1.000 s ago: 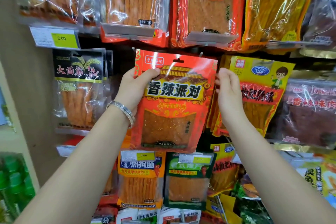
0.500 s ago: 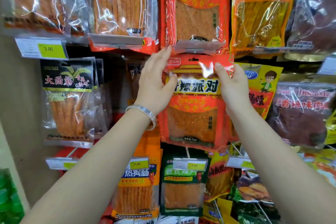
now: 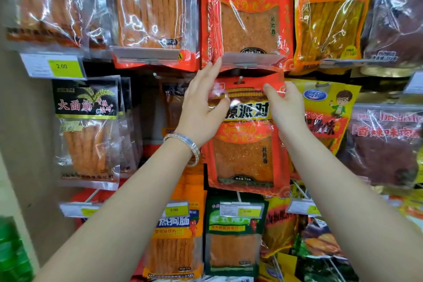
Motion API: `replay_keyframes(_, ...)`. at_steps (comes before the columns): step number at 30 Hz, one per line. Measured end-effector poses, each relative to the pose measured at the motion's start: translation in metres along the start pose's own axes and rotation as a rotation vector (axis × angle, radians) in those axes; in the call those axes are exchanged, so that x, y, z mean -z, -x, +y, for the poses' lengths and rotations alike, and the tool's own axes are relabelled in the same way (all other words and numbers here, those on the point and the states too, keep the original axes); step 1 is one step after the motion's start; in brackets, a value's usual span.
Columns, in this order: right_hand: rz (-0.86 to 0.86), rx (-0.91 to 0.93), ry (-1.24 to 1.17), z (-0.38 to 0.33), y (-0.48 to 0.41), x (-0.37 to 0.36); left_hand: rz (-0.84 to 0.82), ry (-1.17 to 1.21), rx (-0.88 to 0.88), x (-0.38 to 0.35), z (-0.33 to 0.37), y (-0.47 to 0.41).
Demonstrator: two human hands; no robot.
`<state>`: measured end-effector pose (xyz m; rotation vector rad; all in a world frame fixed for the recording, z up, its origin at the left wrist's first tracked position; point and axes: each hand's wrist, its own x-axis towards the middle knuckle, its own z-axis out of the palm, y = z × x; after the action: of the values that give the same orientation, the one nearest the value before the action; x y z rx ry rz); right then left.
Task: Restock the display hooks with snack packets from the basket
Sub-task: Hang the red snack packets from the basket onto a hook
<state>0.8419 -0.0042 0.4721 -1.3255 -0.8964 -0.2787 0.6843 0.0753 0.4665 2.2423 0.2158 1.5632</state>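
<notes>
Two hands (image 3: 201,119) at top edge of packet (image 3: 245,158)

A black packet (image 3: 85,130) of orange sticks is hanging at the left, just beside a beige wall (image 3: 25,144). Above it a white price tag (image 3: 61,67) with a green patch is showing 2.00. A yellow packet (image 3: 329,107) with a cartoon boy is hanging at the right. Lower down, a green packet (image 3: 233,240) is hanging behind a small price tag (image 3: 242,210). A blurred green object (image 3: 11,252) is sitting in the bottom left corner.
</notes>
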Motion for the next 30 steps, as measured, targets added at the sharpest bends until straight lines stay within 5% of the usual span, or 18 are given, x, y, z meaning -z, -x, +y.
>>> replay_keyframes(4, -0.023, -0.001, 0.092, 0.015, 0.001, 0.0, 0.037, 0.037, -0.027, -0.01, -0.024, 0.011)
replay_keyframes(7, 0.016, 0.043, 0.151, 0.029, 0.011, 0.004, -0.016, 0.048, 0.151, -0.027, -0.06, 0.032)
replay_keyframes(12, 0.061, 0.447, 0.513, 0.06, 0.047, 0.013, -0.179, 0.06, 0.345, -0.046, -0.11, 0.064)
replay_keyframes(16, -0.102, 0.659, 0.917, 0.088, 0.058, 0.009, -0.252, -0.02, 0.315, -0.051, -0.128, 0.072)
replay_keyframes(25, -0.373, 0.464, 1.309, 0.096, 0.023, -0.028, -0.343, -0.057, 0.422, -0.064, -0.155, 0.052)
replay_keyframes(30, -0.552, 0.271, 1.302, 0.09, -0.004, -0.049, -0.419, -0.156, 0.529, -0.067, -0.17, 0.029)
